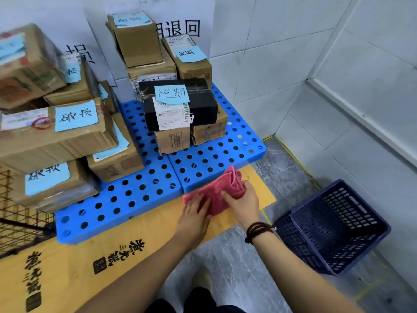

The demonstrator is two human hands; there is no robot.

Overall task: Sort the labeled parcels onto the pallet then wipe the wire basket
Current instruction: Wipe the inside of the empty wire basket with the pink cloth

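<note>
Pink cloth: gripped in my right hand, pressed flat under my left hand; wire basket well off left, nearer my left.

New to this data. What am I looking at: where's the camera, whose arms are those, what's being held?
There is no robot here. A person works with two bare hands, and the single picture comes from a wide-angle camera on their head, looking forward and down, so the arms enter from the bottom. The left hand rests flat on a pink cloth. The right hand, the one with the beaded bracelet, grips the cloth's bunched end. The cloth lies at the front edge of a blue perforated pallet, which sits on a yellow board. Cardboard parcels with blue paper labels are stacked on the pallet. A wire basket shows at the left edge, and a dark blue plastic basket stands on the floor at the right.
</note>
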